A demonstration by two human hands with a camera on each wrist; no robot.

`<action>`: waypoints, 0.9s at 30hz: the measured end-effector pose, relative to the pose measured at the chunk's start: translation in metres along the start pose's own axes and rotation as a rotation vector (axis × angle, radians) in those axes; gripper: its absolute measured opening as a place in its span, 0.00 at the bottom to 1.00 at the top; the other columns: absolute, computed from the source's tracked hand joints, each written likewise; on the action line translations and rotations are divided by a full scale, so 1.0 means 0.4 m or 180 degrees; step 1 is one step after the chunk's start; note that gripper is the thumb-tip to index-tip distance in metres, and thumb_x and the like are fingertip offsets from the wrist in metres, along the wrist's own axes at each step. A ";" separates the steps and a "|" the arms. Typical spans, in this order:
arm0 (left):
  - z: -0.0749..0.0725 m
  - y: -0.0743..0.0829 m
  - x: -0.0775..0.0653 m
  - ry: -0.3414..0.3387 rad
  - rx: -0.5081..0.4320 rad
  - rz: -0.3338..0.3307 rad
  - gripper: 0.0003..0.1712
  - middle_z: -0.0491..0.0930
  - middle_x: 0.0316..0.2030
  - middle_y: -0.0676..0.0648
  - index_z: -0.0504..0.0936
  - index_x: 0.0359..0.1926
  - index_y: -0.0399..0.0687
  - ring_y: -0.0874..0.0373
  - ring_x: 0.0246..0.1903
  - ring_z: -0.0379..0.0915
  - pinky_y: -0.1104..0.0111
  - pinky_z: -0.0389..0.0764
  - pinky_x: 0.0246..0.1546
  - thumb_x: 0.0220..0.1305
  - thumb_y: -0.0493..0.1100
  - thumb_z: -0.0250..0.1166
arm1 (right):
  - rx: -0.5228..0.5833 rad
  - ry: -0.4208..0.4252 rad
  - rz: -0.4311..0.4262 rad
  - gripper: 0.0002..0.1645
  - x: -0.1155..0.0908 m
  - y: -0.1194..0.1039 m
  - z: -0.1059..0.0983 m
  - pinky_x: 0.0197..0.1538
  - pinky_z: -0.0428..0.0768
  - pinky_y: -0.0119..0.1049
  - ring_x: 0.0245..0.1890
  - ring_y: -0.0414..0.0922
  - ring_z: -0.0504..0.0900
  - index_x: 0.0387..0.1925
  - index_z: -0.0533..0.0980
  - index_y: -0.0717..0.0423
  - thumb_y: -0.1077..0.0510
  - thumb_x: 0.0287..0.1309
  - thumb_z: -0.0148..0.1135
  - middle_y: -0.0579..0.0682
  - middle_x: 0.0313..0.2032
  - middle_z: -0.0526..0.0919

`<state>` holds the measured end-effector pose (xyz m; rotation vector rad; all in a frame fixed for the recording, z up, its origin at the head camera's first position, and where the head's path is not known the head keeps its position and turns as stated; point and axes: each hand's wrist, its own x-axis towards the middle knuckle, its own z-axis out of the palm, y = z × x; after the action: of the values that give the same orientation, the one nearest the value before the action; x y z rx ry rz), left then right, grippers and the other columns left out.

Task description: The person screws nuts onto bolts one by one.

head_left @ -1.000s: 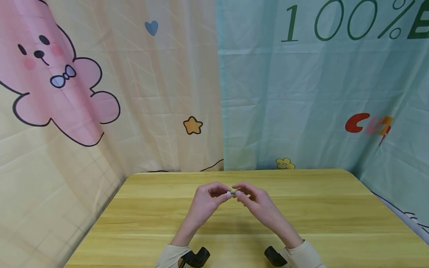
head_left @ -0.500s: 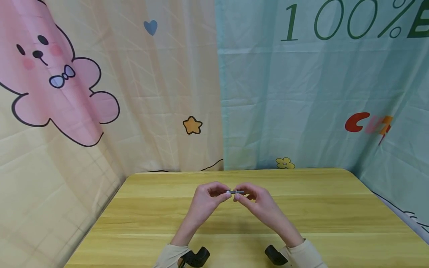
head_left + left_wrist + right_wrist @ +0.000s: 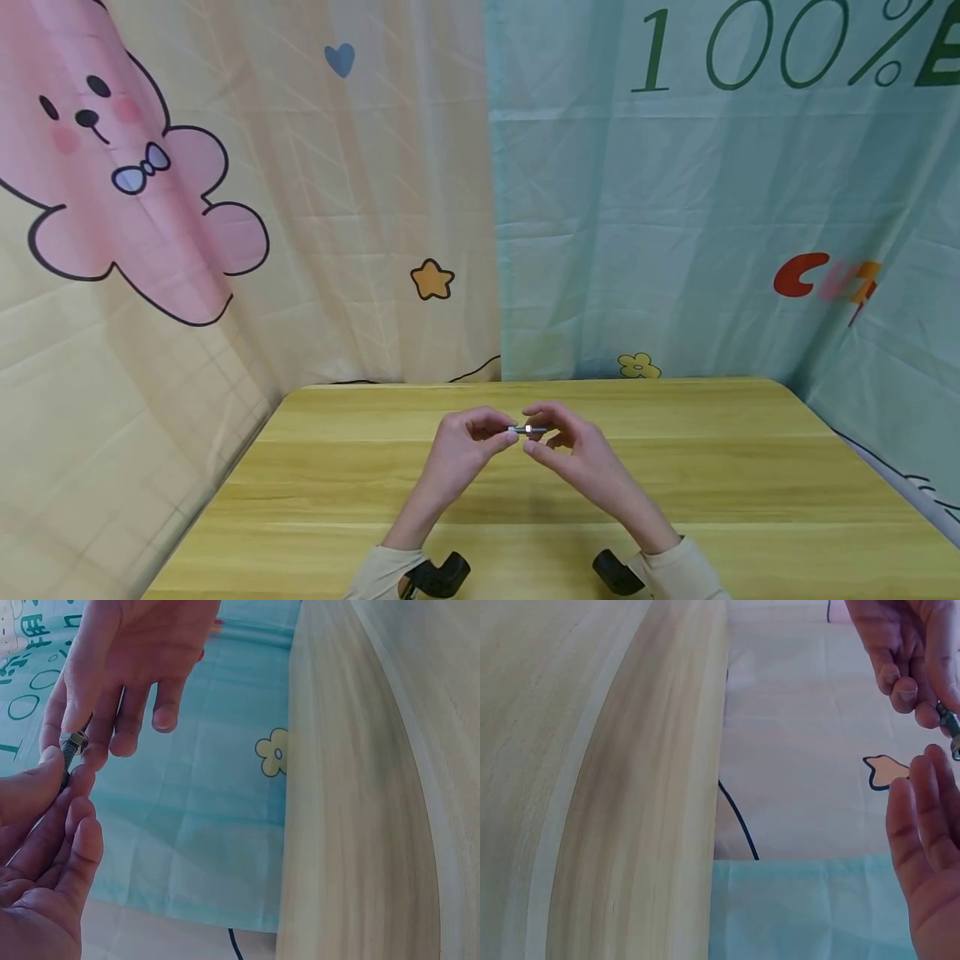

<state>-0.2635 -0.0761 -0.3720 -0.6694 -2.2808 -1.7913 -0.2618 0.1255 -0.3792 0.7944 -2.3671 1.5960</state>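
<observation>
Wood-grain worktop (image 3: 322, 483), beige curtain (image 3: 360, 183) and teal curtain (image 3: 600, 217) behind. Left hand (image 3: 472, 442) pinches a bolt (image 3: 68, 754) above the wood; right hand (image 3: 572, 440) loosely spread around its nut (image 3: 528, 430), contact hard to tell.

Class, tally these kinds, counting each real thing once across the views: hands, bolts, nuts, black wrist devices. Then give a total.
Hands: 2 (left hand, right hand)
Bolt: 1
Nut, on the bolt: 1
Black wrist devices: 2
Total: 6
</observation>
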 end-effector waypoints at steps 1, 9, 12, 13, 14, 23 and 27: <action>0.000 0.001 0.000 0.0002 -0.0019 -0.0011 0.05 0.85 0.34 0.51 0.88 0.38 0.48 0.56 0.35 0.81 0.66 0.80 0.38 0.60 0.41 0.72 | 0.0007 0.0012 -0.0052 0.16 0.000 -0.004 0.000 0.45 0.79 0.40 0.46 0.45 0.80 0.52 0.76 0.49 0.59 0.63 0.66 0.46 0.45 0.82; -0.001 -0.004 0.000 -0.0051 -0.0080 -0.0047 0.05 0.85 0.34 0.50 0.88 0.38 0.48 0.55 0.36 0.82 0.65 0.81 0.39 0.61 0.43 0.72 | -0.0095 -0.0042 -0.0221 0.08 -0.012 -0.082 -0.014 0.44 0.80 0.41 0.42 0.44 0.80 0.44 0.79 0.58 0.67 0.63 0.63 0.49 0.40 0.83; -0.001 -0.006 0.001 -0.0075 -0.0089 -0.0035 0.06 0.86 0.34 0.50 0.88 0.37 0.48 0.53 0.36 0.82 0.64 0.81 0.39 0.61 0.43 0.72 | -0.0060 -0.0079 -0.0151 0.07 -0.012 -0.074 -0.014 0.43 0.80 0.41 0.40 0.44 0.82 0.44 0.79 0.58 0.65 0.65 0.62 0.50 0.39 0.84; -0.001 -0.007 0.001 -0.0080 -0.0092 -0.0032 0.06 0.86 0.34 0.50 0.88 0.38 0.48 0.52 0.36 0.82 0.64 0.81 0.39 0.61 0.44 0.72 | -0.0038 -0.0087 -0.0124 0.06 -0.011 -0.065 -0.013 0.43 0.81 0.41 0.39 0.45 0.83 0.44 0.79 0.58 0.63 0.66 0.61 0.50 0.38 0.84; -0.001 -0.007 0.001 -0.0087 -0.0099 -0.0026 0.06 0.86 0.34 0.50 0.88 0.38 0.48 0.51 0.36 0.82 0.64 0.81 0.39 0.61 0.44 0.72 | -0.0018 -0.0100 -0.0096 0.06 -0.010 -0.054 -0.012 0.43 0.81 0.41 0.38 0.44 0.83 0.44 0.79 0.58 0.62 0.67 0.60 0.49 0.37 0.84; 0.002 0.001 -0.001 -0.0105 -0.0131 -0.0089 0.06 0.86 0.35 0.48 0.88 0.39 0.45 0.51 0.37 0.82 0.66 0.80 0.39 0.61 0.40 0.71 | 0.0030 -0.0089 0.0141 0.15 -0.004 0.000 -0.007 0.42 0.81 0.43 0.36 0.46 0.82 0.39 0.81 0.48 0.45 0.71 0.55 0.45 0.33 0.84; 0.001 0.031 -0.008 -0.0091 -0.0126 -0.0129 0.05 0.86 0.35 0.46 0.87 0.39 0.41 0.52 0.37 0.82 0.66 0.80 0.39 0.62 0.36 0.69 | -0.0075 0.0038 0.0074 0.12 -0.002 0.002 -0.005 0.44 0.79 0.41 0.44 0.46 0.80 0.46 0.79 0.44 0.45 0.67 0.60 0.42 0.41 0.83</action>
<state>-0.2553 -0.0743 -0.3626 -0.6645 -2.2989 -1.8614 -0.2619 0.1276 -0.3791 0.7535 -2.3908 1.5743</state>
